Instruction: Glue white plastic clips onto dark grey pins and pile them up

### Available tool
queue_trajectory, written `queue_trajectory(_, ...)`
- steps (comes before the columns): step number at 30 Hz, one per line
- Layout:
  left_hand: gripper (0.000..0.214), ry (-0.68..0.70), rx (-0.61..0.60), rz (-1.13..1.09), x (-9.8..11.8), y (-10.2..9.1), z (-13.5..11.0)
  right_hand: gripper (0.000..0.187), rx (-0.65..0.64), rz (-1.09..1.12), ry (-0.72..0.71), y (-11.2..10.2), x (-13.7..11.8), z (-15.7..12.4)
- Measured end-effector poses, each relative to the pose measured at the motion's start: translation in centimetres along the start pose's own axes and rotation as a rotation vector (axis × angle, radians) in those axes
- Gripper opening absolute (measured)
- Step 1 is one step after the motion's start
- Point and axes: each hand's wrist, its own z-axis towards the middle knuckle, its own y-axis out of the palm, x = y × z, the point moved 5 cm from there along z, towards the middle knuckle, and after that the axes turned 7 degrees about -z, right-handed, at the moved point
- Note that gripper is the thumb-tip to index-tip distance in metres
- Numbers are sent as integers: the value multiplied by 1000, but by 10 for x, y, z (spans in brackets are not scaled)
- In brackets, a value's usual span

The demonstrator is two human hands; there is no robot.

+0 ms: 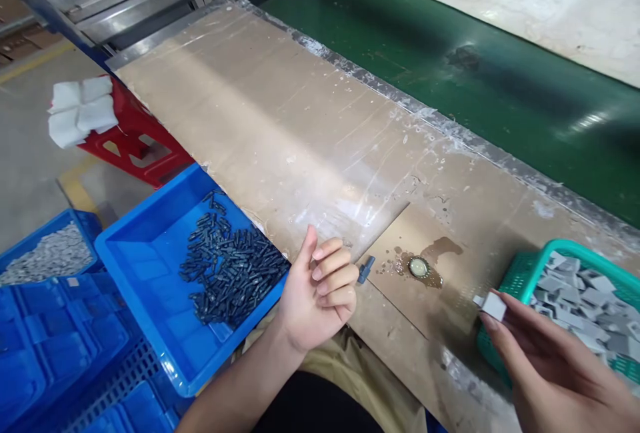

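Note:
My left hand (320, 290) rests palm-up at the near edge of the brown worktable (280, 120), fingers curled inward with nothing visible in them. A small dark blue plastic piece (365, 268) lies on the table just beyond its fingertips. My right hand (550, 366) pinches a small grey square part (493, 305) between its fingertips, beside the green basket (520, 272) that holds several grey parts (585, 300) of the same kind. A small round metal disc (419, 266) sits in a brown stain between the two hands.
A blue tray (150, 233) with several dark pins (233, 273) sits at my left below the table edge. More blue bins (50, 326) lie further left, one with pale grey bits (50, 256). A red stool (135, 140) with white pads (83, 110) stands behind. A green conveyor belt (475, 80) runs beyond the table.

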Motion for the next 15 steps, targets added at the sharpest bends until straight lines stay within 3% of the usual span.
queue_trajectory(4,40,-22,-8,-14,-2,-2,1,42,17,-44,96,3,-12,0)
queue_trajectory(11,41,7,16,65,0,-5,4,43,14,-35,96,1,-5,-1)
queue_trajectory(13,41,44,42,216,2,-7,5,45,6,-1,109,2,-4,-2)
queue_trajectory(15,40,130,53,577,9,-6,3,46,7,49,134,3,-6,-3)
